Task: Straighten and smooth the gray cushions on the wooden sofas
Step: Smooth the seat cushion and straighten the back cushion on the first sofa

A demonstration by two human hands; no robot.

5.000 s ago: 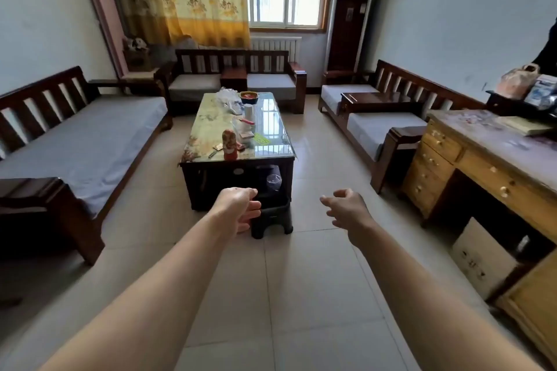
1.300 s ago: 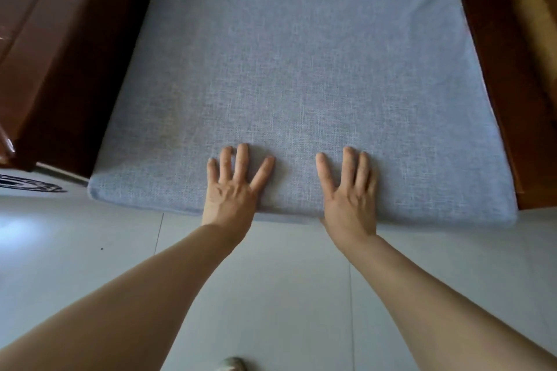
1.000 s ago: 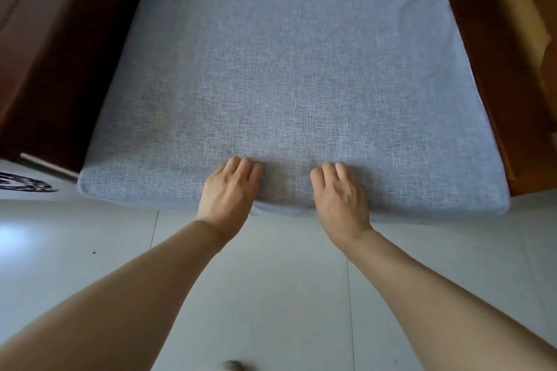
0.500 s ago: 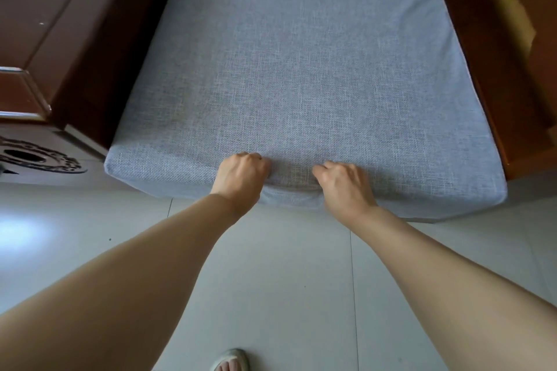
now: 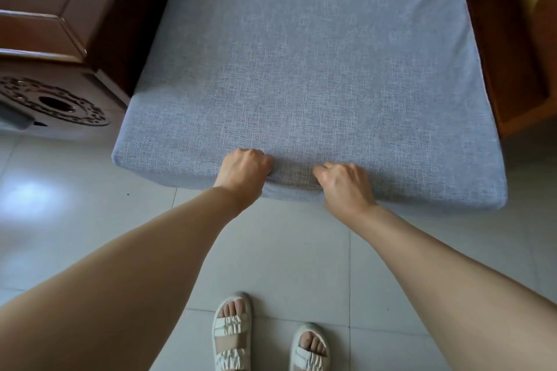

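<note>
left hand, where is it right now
In the head view the left hand grips the front edge of the gray cushion, just left of the right hand.

Soft daylight fills the scene, even and a little cool. A pale patch of glare lies on the floor tiles [image 5: 33, 199] at the middle left of the frame. The gray cushion [image 5: 316, 75] is sharp enough to show its weave; its near edge casts a thin shadow. Straight lines bow toward the frame's edges, and the wooden frame [image 5: 512, 39] at the upper right looks soft.
</note>
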